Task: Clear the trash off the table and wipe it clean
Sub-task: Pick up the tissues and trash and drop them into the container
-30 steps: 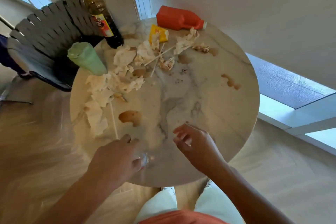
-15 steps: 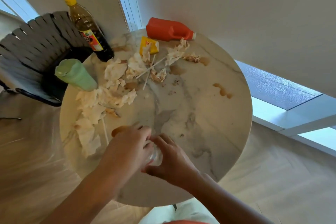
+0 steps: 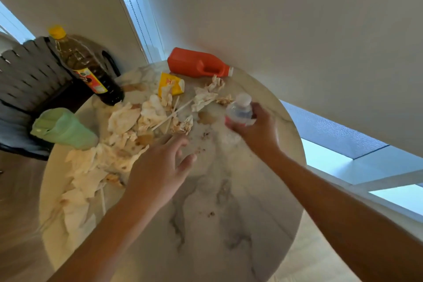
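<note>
Dozens of stained, crumpled tissues lie heaped across the left and far part of the round marble table, mixed with thin white sticks and brown spills. The right hand curls round a small clear plastic bottle, white cap up, above the far right side. The left hand hovers with fingers spread and loose, gripping nothing, beside the tissues. An orange jug lies toppled at the far edge.
</note>
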Motion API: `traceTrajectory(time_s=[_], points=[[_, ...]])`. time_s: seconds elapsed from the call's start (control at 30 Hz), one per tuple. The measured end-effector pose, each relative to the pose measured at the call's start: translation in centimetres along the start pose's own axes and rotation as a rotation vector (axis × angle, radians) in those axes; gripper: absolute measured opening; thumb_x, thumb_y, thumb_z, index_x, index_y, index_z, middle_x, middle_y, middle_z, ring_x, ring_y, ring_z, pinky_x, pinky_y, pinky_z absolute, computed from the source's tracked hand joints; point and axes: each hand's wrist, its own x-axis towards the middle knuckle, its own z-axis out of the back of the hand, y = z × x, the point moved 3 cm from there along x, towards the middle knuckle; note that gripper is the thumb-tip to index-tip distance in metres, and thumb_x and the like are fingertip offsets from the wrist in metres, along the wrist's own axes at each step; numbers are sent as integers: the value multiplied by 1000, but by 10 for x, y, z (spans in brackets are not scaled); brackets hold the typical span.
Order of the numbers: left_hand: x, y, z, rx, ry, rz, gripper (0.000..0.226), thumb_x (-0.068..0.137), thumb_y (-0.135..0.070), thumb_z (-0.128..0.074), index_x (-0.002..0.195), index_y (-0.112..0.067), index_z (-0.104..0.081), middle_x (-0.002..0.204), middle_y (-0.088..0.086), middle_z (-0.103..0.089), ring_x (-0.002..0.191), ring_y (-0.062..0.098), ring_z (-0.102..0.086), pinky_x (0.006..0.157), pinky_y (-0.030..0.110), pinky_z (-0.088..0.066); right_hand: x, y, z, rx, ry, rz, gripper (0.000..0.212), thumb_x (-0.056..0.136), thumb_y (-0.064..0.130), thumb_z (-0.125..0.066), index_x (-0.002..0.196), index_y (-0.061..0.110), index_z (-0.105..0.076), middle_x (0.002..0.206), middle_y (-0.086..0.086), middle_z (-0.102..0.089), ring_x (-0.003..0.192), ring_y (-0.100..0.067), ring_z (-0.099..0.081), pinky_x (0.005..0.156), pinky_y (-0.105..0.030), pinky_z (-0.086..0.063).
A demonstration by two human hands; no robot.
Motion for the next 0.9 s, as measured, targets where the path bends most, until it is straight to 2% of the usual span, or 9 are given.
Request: traceTrajectory(time_s=[0.07, 0.2, 0.4, 0.53, 0.67, 0.77, 0.83, 0.9], points=[[3, 11, -7, -2, 21, 16, 33, 88, -49, -49, 111, -28, -59, 87, -17, -51, 69, 0, -51, 60, 24, -48, 44, -5, 14, -16, -74, -39, 50, 63, 51, -83, 102, 28, -61, 89, 13, -67, 78, -3, -62, 66, -22, -49], [4, 27, -16, -52, 25, 57, 21, 87, -36, -61, 104, -22, -64, 79, -15, -56, 67, 4, -55, 56, 31, -52, 102, -23, 39, -83, -224, -69, 49, 64, 51, -79, 102, 26, -63, 90, 8, -69, 81, -12, -65, 72, -31, -52], [12, 46, -32, -87, 27, 118, 14, 85, -25, -68, 98, -20, -66, 74, -13, -58, 66, 7, -57, 58, 33, -51, 108, -61, 46, -116, -258, -183, 47, 64, 50, -77, 100, 25, -61, 92, 5, -68, 83, -17, -64, 69, -28, -47], [28, 59, -51, -79, 44, 163, 11, 86, -24, -68, 95, -19, -65, 73, -10, -57, 66, 10, -55, 59, 33, -50, 100, -74, 43, -107, -243, -176, 50, 67, 48, -78, 105, 22, -58, 96, 5, -66, 84, -16, -63, 72, -30, -49], [57, 77, -78, -25, 58, 207, 20, 88, -26, -64, 106, -17, -64, 74, -8, -56, 65, 10, -55, 55, 30, -46, 97, -73, 43, -109, -191, -164, 59, 68, 45, -78, 117, 23, -54, 110, 5, -62, 96, -16, -61, 77, -28, -46], [83, 88, -95, 60, 55, 243, 39, 89, -31, -61, 125, -17, -57, 90, 2, -61, 76, 21, -61, 61, 33, -48, 74, -72, 44, -40, -268, -212, 80, 67, 49, -79, 136, 28, -43, 128, 6, -54, 111, -12, -55, 89, -27, -45], [98, 93, -105, 137, 49, 238, 44, 89, -33, -61, 129, -18, -54, 102, 7, -62, 90, 27, -62, 69, 35, -49, 46, -72, 43, 14, -346, -246, 78, 73, 44, -78, 139, 27, -41, 127, 6, -52, 112, -11, -54, 87, -20, -44], [111, 98, -117, 200, 58, 235, 45, 88, -36, -62, 128, -18, -54, 107, 9, -62, 96, 30, -62, 73, 38, -49, 14, -73, 36, 23, -359, -258, 65, 78, 35, -76, 135, 25, -45, 121, 6, -53, 108, -11, -53, 78, -13, -45]])
